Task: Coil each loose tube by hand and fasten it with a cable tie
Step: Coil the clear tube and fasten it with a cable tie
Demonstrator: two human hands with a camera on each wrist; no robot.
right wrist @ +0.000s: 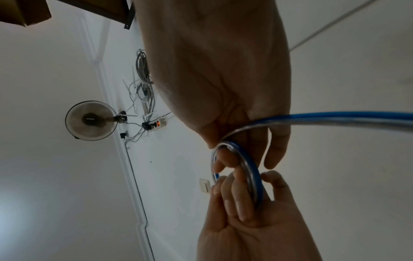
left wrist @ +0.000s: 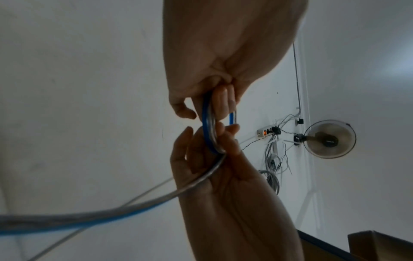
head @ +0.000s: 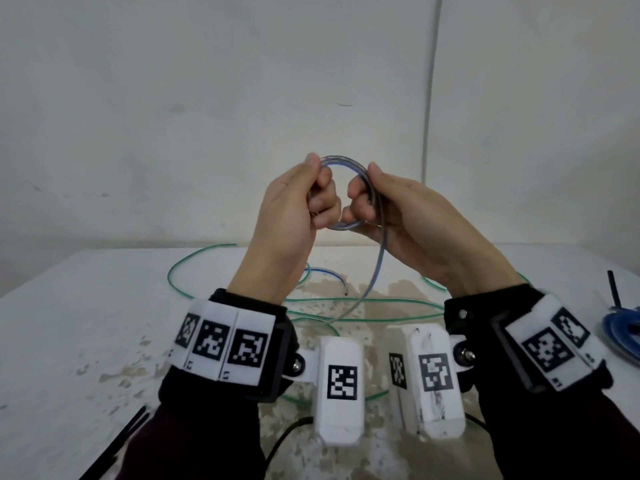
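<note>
A small coil of clear tube with a blue stripe (head: 341, 160) is held up above the table (head: 69, 323) by both hands. My left hand (head: 320, 169) grips the coil's left side, thumb on top and fingers curled through the ring. My right hand (head: 363, 178) grips the right side the same way. The coil (left wrist: 209, 137) shows edge-on in the left wrist view, and also in the right wrist view as a ring (right wrist: 252, 169). The tube's loose tail (head: 377, 268) runs across my right palm and hangs down to the table. No cable tie is on this coil.
A long green tube (head: 180, 268) sprawls in loops over the table below the hands. Black cable ties (head: 128, 434) lie at the near left, and another black tie (head: 614, 289) at the right. A blue coil (head: 620, 327) sits at the right edge. A wall stands behind.
</note>
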